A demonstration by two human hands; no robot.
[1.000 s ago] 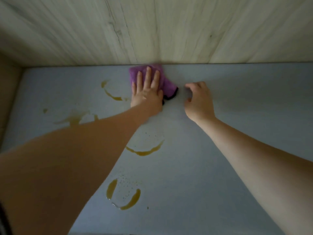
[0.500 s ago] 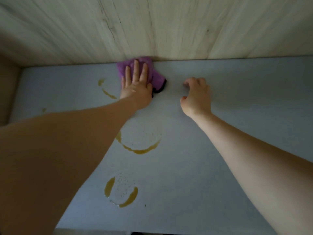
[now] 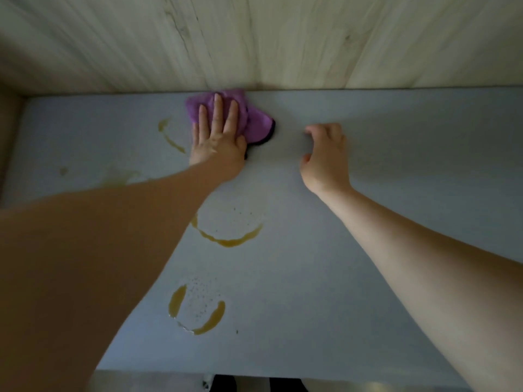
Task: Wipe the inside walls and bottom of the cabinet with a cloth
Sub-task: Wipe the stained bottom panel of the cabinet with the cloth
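Against the back edge of the cabinet floor [image 3: 368,250], upper centre of the frame, the purple cloth [image 3: 254,120] lay under the left hand [image 3: 218,142].

Fingers spread flat, palm pressing the cloth down — its long axis ran from upper left to lower right, touching the wood-grain back wall [image 3: 254,43]. Right hand [image 3: 325,159] rested beside it, fingers curled, holding nothing. Bare grey floor stretched right; yellow stains [image 3: 226,241] lay lower left.

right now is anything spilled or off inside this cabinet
Yes: yellow-brown ring-shaped spills mark the grey cabinet bottom, more streaks further left. The left hand presses the purple cloth beyond them.
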